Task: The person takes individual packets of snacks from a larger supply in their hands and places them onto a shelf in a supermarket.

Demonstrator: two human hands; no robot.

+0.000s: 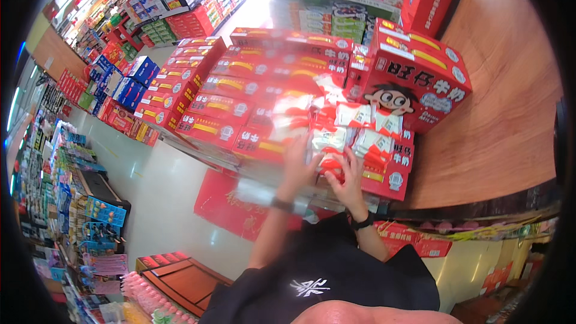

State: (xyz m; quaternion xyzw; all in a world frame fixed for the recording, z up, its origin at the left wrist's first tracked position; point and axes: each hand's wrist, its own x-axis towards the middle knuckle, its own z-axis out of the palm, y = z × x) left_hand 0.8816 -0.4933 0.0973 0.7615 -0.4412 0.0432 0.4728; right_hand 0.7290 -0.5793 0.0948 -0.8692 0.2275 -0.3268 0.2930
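Observation:
Several red-and-white plastic packets [375, 143] lie in piles on top of red milk cartons [220, 107]. At the near edge of the piles, my right hand [349, 177] has its fingers bent over a red-and-white packet [330, 162]; whether it grips the packet is unclear. My left hand [298, 162], blurred, is at the left side of the same packet, its fingers pointing away from me. A large red milk carton with a cartoon face [414, 78] stands upright behind the packets on the right.
A curved wooden panel [499, 99] rises at the right. Past the cartons are shelves of boxed drinks [348, 22]. Blue boxes [130, 92] are stacked at the left, beyond the tiled floor [162, 198]. A red-brown case [189, 283] stands at the lower left.

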